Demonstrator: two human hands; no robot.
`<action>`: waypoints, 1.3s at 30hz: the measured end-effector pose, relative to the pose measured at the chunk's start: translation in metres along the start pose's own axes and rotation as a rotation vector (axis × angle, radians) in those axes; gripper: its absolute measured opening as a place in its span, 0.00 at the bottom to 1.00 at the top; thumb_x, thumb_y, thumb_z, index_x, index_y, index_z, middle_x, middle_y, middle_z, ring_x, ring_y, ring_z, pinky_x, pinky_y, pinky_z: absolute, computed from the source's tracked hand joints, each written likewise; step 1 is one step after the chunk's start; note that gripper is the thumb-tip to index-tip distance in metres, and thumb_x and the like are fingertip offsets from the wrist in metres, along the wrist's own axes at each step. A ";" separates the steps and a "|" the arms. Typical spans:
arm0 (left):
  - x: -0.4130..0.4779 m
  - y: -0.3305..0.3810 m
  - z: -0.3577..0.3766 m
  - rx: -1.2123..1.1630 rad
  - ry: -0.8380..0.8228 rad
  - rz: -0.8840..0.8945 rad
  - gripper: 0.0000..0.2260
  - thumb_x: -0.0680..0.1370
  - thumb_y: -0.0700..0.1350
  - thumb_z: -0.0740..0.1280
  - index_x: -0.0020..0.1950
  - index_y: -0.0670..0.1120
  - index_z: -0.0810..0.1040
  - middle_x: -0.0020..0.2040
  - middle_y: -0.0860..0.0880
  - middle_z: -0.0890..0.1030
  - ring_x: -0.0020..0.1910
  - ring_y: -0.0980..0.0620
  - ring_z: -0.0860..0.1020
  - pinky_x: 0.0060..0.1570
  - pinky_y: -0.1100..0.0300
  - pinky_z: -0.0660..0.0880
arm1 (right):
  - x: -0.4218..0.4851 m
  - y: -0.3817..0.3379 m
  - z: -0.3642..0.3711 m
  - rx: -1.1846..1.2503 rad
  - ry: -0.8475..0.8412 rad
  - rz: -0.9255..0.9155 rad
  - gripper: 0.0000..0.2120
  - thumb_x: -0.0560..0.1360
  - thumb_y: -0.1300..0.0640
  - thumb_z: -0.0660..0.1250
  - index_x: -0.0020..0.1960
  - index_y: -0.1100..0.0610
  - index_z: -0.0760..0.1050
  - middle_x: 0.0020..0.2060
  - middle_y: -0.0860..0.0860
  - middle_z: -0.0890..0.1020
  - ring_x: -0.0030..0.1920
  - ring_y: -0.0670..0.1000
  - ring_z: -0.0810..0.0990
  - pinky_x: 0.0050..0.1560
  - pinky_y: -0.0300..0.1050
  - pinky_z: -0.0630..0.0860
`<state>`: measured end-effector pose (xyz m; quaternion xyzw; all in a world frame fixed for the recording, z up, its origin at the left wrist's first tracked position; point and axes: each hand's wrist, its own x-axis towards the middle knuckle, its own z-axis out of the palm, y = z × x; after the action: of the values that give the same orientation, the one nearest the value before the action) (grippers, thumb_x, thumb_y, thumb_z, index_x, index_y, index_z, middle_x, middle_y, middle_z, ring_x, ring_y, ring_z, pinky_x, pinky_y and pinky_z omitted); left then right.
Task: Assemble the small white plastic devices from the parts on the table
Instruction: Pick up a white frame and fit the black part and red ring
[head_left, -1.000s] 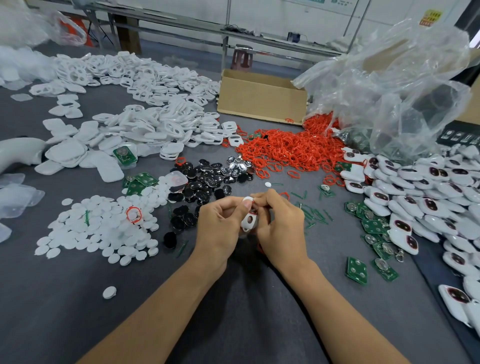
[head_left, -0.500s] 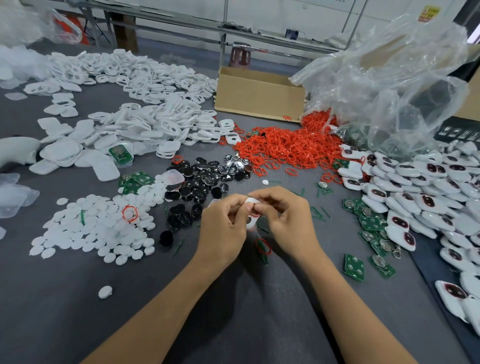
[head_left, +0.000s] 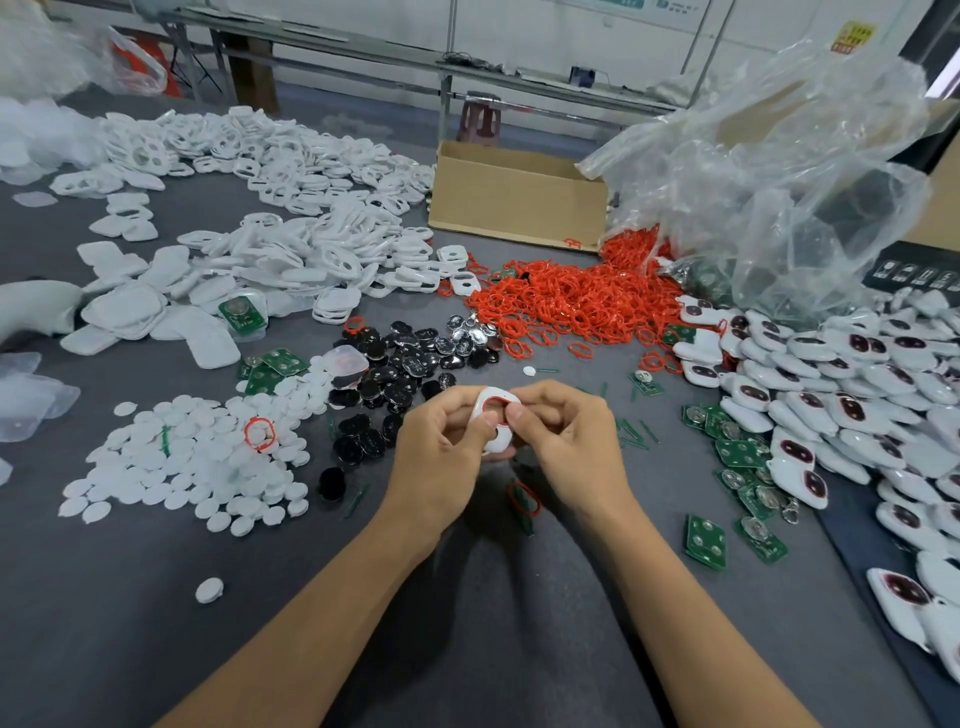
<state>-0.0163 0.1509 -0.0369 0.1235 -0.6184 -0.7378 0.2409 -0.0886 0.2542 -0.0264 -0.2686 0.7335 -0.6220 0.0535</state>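
Both hands meet over the middle of the table (head_left: 467, 649), just above its grey surface, and between them they hold one white shell (head_left: 497, 434). The left hand (head_left: 441, 452) has its fingers (head_left: 480, 422) curled inward, the thumb pressing the shell's left edge while the other fingers close behind it. The right hand (head_left: 571, 447) pinches the shell's right side with curled fingers, thumb tip and forefinger set against the rim of the opening. A red ring (head_left: 500, 399) lies along the top of that opening; whether it is fully seated cannot be told. Both forearms run in from the near edge and converge at the wrists, knuckles turned up and outward.

A loose red ring lies on the table just below the hands. To the left are white discs (head_left: 192, 467), ahead a scatter of black parts (head_left: 384, 374) and a heap of red rings (head_left: 571, 301). Green circuit boards (head_left: 732, 452) lie to the right, beside a pile of assembled devices (head_left: 857, 389). More white shells (head_left: 270, 260) are heaped at the far left, near a cardboard box (head_left: 519, 202).
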 end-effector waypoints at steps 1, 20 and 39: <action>0.001 -0.001 0.000 -0.012 0.002 -0.015 0.07 0.79 0.34 0.65 0.51 0.42 0.81 0.41 0.45 0.85 0.39 0.53 0.83 0.42 0.58 0.82 | 0.000 0.000 0.001 -0.020 0.019 0.006 0.07 0.74 0.69 0.67 0.44 0.59 0.82 0.35 0.52 0.85 0.34 0.47 0.83 0.36 0.41 0.78; -0.001 -0.005 -0.006 0.320 0.103 0.058 0.08 0.77 0.35 0.68 0.54 0.44 0.82 0.47 0.51 0.85 0.44 0.62 0.83 0.48 0.70 0.76 | 0.007 -0.015 0.005 -0.395 0.134 -0.155 0.12 0.78 0.57 0.65 0.38 0.57 0.81 0.30 0.49 0.82 0.32 0.50 0.80 0.38 0.46 0.76; 0.001 -0.009 -0.009 0.341 0.250 -0.040 0.04 0.75 0.39 0.70 0.45 0.47 0.78 0.40 0.49 0.83 0.37 0.55 0.82 0.40 0.55 0.81 | 0.056 -0.026 0.010 -0.100 -0.159 0.105 0.04 0.75 0.66 0.67 0.46 0.63 0.81 0.34 0.55 0.84 0.35 0.50 0.83 0.39 0.40 0.80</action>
<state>-0.0146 0.1442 -0.0469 0.2655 -0.6968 -0.6062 0.2766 -0.1234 0.2178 0.0106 -0.2806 0.7703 -0.5576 0.1303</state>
